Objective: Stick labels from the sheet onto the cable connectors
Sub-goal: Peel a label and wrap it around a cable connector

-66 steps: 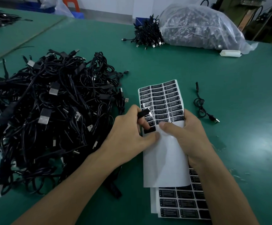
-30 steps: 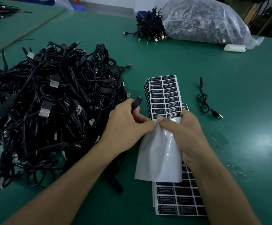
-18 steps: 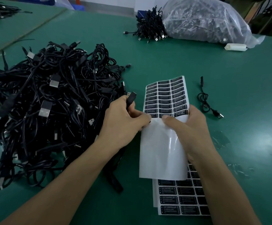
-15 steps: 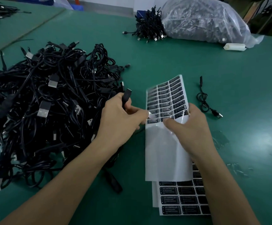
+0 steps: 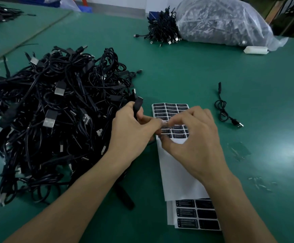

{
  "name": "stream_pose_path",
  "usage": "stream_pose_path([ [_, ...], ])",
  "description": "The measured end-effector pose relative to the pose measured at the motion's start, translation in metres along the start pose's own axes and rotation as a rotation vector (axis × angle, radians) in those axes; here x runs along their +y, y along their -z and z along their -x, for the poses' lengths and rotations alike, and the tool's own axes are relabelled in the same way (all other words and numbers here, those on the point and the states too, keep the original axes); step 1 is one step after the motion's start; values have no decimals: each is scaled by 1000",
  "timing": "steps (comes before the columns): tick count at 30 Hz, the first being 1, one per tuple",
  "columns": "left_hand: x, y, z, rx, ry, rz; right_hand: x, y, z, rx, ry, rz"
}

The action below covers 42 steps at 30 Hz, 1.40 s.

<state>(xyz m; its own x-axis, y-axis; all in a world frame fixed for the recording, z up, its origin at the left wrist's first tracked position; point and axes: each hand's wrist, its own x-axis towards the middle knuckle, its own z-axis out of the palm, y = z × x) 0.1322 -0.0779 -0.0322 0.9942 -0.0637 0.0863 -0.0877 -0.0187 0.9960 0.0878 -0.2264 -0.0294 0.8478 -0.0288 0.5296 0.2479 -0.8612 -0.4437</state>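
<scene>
The left hand [image 5: 134,132] grips a black cable connector [image 5: 138,106], its fingers curled round the body so that the tip sticks up above the knuckles. The connector's cable runs down under the wrist and out of sight. The right hand [image 5: 197,137] hovers over the label sheet [image 5: 170,109] with its fingers curled. Its forefinger and thumb reach towards the left thumb, just beside the connector. Whether a label is pinched between them cannot be told, as that spot is blurred.

The label sheet lies flat on the green tabletop [image 5: 195,76], right in front of the hands. Its far end carries rows of black labels, while the near stretch is bare white backing [image 5: 177,172]. It lies on top of more sheets [image 5: 197,214] full of black labels, which stick out at the near end.

To the left a big heap of black cables [image 5: 55,111] covers the tabletop, touching the left hand. A single coiled cable [image 5: 221,109] lies well apart on the right. At the far edge a tied bundle of cables [image 5: 162,28] rests against a clear plastic bag [image 5: 221,20] stuffed with more, and a small white object [image 5: 255,50] lies just beside the bag.
</scene>
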Motion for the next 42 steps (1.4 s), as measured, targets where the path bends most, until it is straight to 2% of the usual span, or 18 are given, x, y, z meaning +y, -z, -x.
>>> stream_pose_path([
  [7, 1, -1, -1, 14, 13, -93, -5, -6, -1, 99, 9, 32],
  [23, 3, 1, -1, -15, 46, 8, -6, -13, -1, 198, 35, 52],
  [25, 4, 0, -1, -21, 40, 43, -9, -11, -1, 161, -28, -37],
  [30, 10, -1, 1, -36, 88, 119, -7, -1, -7, 60, -393, -591],
  [33, 11, -1, 2, -57, 49, 99, -7, 4, -8, 10, -488, -814],
  [36, 12, -1, 5, -89, 11, 61, -8, 6, -8, -26, -521, -918],
  [42, 10, 0, 5, -113, -21, 102, -7, 6, -9, -32, -539, -919],
])
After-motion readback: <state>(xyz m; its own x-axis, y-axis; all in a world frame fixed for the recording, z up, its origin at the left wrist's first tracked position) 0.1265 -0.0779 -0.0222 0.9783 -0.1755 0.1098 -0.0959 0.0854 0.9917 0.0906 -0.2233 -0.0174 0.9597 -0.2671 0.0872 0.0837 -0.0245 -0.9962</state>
